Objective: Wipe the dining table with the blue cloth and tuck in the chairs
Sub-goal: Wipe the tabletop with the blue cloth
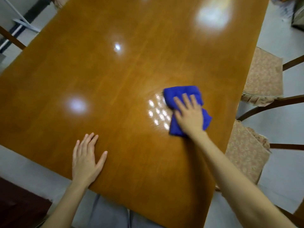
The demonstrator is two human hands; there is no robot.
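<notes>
table: wooden dining table [115, 79], glossy top, fills most of the view; ceiling-light glare in several spots
cloth: blue cloth [179, 92] bunched up, lying on the tabletop in the right half, nearer the right edge than the middle
right hand: right hand [189, 114] flat on top of the cloth, fingers straight and pointing far, palm pressing it down; not curled round it, arm reaches in from the near right
left hand: left hand [85, 160] flat on bare tabletop by the near edge, fingers spread and relaxed, holding nothing; well apart from the cloth
smear: cluster of bright streaky reflections [158, 112] on the wood just left of the cloth; whether it's wet I can't tell
blur: slight motion blur on cloth and right hand
far right chair: far right chair [263, 76], floral seat cushion sticking out past the table's right edge, dark wood frame
near right chair: near right chair [245, 153], same cushion, also sticking out on the right, seat partly under the table edge
far left: dark wooden chair frame piece [11, 38] beside the left table edge
floor: pale grey floor [24, 162]
</notes>
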